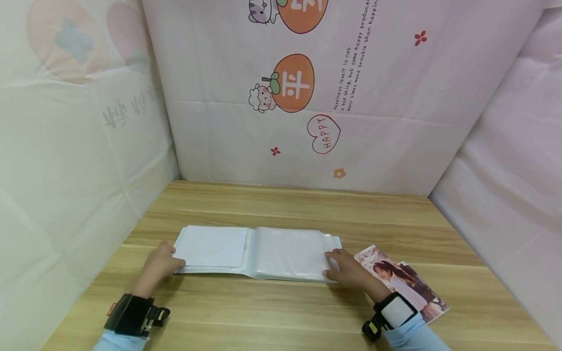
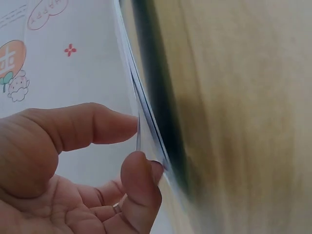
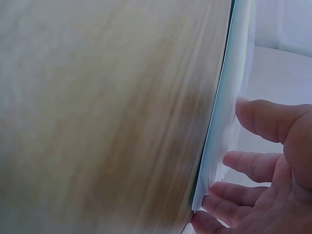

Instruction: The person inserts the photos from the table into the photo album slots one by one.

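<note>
Wooden table [image 1: 281,204], printed backdrop read "HAPPY" | open album [image 1: 256,253] lain mid-table | left hand [image 1: 159,264] pinched album's left edge, seen only by wrist | right hand [image 1: 349,269] rested flat on right page | photo [image 1: 406,282] shown only by head

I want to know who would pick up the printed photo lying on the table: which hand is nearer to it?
Right. The right hand rests on the open album's right edge, right beside the photo. The left hand is at the album's far left edge.
</note>
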Demonstrator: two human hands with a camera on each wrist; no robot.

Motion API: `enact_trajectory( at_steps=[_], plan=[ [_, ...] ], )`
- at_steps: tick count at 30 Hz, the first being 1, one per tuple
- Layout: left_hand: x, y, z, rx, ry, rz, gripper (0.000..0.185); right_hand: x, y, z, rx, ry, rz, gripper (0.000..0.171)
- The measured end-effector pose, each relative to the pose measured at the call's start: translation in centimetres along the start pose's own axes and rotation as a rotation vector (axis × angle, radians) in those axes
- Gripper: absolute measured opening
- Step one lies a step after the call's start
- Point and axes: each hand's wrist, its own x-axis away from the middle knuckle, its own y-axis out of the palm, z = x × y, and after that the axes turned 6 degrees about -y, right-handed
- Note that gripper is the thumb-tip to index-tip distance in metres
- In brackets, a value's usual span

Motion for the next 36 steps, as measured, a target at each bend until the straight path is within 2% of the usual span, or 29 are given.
enact_trajectory(
  at_steps=[6, 12, 19, 24, 29, 33, 36],
  plan=[
    [0.1, 0.2, 0.1, -0.077, 0.012, 0.009, 0.034, 0.0, 0.0, -0.2, -0.002, 0.007, -0.007, 0.051],
    [0.1, 0.2, 0.1, -0.126, 0.017, -0.002, 0.035, 0.2, -0.2, -0.7, -0.011, 0.007, -0.009, 0.051],
    [0.3, 0.2, 0.3, -0.134, 0.016, -0.014, 0.035, 0.1, -0.3, -0.1, -0.012, -0.027, -0.008, 0.050],
    [0.3, 0.3, 0.3, -0.147, 0.029, -0.009, 0.035, 0.1, -1.0, 0.6, -0.064, -0.091, 0.046, 0.045],
    [0.2, 0.2, 0.3, -0.154, 0.031, -0.012, 0.037, 0.4, -2.9, 1.3, -0.093, -0.129, 0.109, 0.047],
    [0.1, 0.2, 0.3, -0.160, 0.031, -0.012, 0.037, 1.3, -4.9, 2.0, -0.021, -0.066, 0.106, 0.049],
    [0.2, 0.1, 0.5, -0.155, 0.033, -0.016, 0.036, 2.6, -6.2, 2.7, 0.076, 0.057, 0.087, 0.051]
  ],
)
